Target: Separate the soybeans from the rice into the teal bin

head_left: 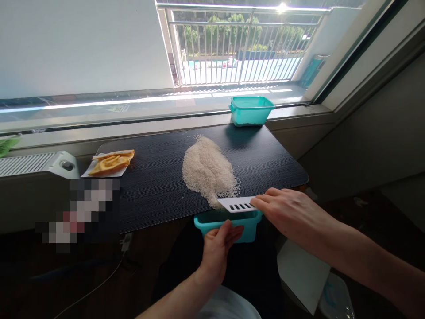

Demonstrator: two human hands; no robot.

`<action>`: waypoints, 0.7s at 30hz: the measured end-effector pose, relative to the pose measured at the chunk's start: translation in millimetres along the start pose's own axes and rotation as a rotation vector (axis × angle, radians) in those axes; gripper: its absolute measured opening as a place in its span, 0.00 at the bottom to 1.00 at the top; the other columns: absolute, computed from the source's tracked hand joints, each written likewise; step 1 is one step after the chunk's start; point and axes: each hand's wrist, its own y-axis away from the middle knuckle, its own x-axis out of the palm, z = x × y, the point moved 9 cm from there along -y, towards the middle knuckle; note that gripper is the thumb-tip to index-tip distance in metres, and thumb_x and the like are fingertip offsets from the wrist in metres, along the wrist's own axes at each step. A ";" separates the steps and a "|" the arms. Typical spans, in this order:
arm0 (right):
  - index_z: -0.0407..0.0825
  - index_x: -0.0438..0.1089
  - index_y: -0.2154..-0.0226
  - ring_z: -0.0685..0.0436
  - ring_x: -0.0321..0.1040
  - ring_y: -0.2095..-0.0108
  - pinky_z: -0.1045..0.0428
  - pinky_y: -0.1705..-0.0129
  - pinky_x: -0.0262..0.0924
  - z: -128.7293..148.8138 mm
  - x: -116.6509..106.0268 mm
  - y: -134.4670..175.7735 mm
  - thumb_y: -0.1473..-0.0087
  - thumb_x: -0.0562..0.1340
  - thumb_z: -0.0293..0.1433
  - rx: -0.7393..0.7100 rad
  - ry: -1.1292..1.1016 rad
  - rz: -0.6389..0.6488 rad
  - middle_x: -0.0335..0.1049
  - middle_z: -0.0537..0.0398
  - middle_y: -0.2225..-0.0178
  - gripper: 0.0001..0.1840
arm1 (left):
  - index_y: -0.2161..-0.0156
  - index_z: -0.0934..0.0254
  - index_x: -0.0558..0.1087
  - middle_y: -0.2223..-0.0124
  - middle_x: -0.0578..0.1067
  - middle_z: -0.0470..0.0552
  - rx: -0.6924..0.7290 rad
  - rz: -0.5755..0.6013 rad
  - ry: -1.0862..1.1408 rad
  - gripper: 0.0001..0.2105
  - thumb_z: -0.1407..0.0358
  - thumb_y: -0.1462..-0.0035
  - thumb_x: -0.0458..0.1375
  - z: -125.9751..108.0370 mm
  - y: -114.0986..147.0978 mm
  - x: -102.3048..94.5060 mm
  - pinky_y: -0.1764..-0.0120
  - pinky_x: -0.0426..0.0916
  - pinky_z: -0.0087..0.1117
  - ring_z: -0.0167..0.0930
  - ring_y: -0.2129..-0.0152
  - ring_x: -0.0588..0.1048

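A pile of white rice [207,168] is heaped on the dark table [149,195], narrowing toward the near edge. My right hand [282,206] grips a white slotted spatula [234,204], whose blade lies at the near tip of the pile. Just below the table edge, my left hand [217,246] holds a turquoise plastic container [249,232] by its near wall. The container's opening sits under the spatula; what is inside it is mostly hidden in shadow.
A second turquoise container [252,111] stands at the table's far right corner by the window. At the far left, yellow-orange strips [113,163] rest on white paper. A white radiator [36,166] adjoins the table's left side, and a cable [99,283] hangs below.
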 end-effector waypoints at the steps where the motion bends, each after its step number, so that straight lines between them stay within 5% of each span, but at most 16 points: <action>1: 0.48 0.71 0.69 0.47 0.66 0.71 0.53 0.72 0.49 0.8 -1.2 3.0 0.44 0.58 0.20 -0.002 -0.011 -0.006 0.74 0.54 0.70 0.09 | 0.74 0.71 0.80 0.69 0.81 0.62 -0.004 -0.001 0.004 0.19 0.53 0.61 0.72 0.3 -0.5 0.1 0.53 0.70 0.41 0.42 0.67 0.80; 13: 0.47 0.71 0.67 0.44 0.67 0.66 0.51 0.69 0.48 11.2 -3.3 -29.2 0.43 0.59 0.22 -0.080 0.022 -0.036 0.76 0.53 0.66 0.07 | 0.72 0.71 0.80 0.68 0.81 0.61 0.007 0.022 0.003 0.19 0.54 0.59 0.72 0.8 2.3 0.5 0.52 0.70 0.42 0.42 0.65 0.80; 21: 0.49 0.71 0.69 0.45 0.67 0.68 0.52 0.69 0.50 4.9 5.3 -0.4 0.44 0.59 0.21 -0.083 -0.024 -0.016 0.75 0.56 0.69 0.09 | 0.72 0.70 0.81 0.69 0.81 0.60 -0.009 -0.013 0.017 0.20 0.53 0.63 0.73 3.1 -1.2 -1.1 0.50 0.69 0.44 0.42 0.66 0.80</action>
